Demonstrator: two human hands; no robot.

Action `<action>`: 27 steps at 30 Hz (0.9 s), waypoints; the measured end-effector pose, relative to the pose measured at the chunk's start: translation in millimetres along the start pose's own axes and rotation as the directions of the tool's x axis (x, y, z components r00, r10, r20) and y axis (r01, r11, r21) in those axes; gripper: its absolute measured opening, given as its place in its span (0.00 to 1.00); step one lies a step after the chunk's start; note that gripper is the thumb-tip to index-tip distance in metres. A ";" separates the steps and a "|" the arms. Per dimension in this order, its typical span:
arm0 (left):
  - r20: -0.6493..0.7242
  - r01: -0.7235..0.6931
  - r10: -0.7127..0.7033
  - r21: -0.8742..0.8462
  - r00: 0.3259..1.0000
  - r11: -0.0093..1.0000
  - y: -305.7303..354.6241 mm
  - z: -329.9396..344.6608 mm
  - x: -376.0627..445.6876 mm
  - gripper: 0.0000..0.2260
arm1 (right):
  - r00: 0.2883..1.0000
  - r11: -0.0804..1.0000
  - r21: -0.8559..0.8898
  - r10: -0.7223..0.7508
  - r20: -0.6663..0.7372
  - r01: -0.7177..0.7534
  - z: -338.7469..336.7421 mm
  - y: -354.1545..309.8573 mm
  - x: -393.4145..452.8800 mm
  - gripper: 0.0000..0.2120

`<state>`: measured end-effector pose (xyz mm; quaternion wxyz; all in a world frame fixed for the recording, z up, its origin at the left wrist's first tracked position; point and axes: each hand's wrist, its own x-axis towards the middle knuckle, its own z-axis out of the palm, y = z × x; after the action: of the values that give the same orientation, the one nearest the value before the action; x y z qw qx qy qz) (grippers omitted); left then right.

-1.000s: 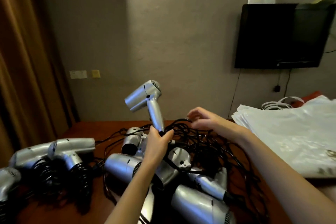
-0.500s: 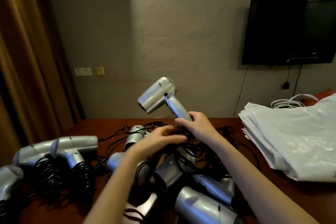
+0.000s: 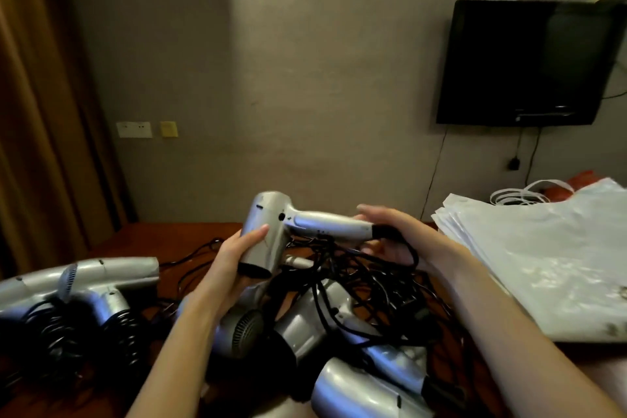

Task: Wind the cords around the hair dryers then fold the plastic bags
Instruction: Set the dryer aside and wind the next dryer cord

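Note:
A silver hair dryer (image 3: 271,231) is held above the table with its handle pointing right. My left hand (image 3: 237,258) grips its barrel from the left. My right hand (image 3: 400,234) is at the end of the handle, fingers loosely spread, with the dryer's black cord (image 3: 412,253) looped over it. Below lies a pile of several silver hair dryers (image 3: 305,326) in a tangle of black cords (image 3: 366,275). A stack of white plastic bags (image 3: 543,258) lies at the right.
Two wound hair dryers (image 3: 101,285) with cords coiled round their handles lie at the left on the brown table (image 3: 169,237). A wall-mounted TV (image 3: 529,61) hangs at the right. Brown curtains (image 3: 40,112) hang at the left.
The held dryer has turned from upright to lying sideways, handle to the right. My left hand moved from the cords to the barrel; my right hand slid to the handle's end.

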<state>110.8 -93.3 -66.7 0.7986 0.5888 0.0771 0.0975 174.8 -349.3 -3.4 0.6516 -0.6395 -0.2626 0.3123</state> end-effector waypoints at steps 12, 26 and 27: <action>-0.159 -0.122 0.091 -0.198 0.983 0.972 -17.7 14.1 6.7 0.34 | 0.879 0.881 0.002 -0.471 -0.067 0.472 29.1 50.7 22.5 0.13; 0.014 -0.172 0.173 -0.068 0.985 0.983 -13.4 3.4 -8.2 0.29 | 0.989 0.401 -0.913 -0.144 0.018 0.075 -14.1 -28.3 21.0 0.12; 0.007 -0.211 0.211 -0.046 0.977 0.976 -14.1 3.9 -7.8 0.31 | 0.990 0.351 -0.936 -0.141 -0.021 0.030 -18.7 -34.8 22.4 0.10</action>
<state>105.2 -102.9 -78.9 0.7972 0.5763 0.0074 0.1800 206.1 -344.7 29.1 0.2010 -0.8958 -0.3943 0.0422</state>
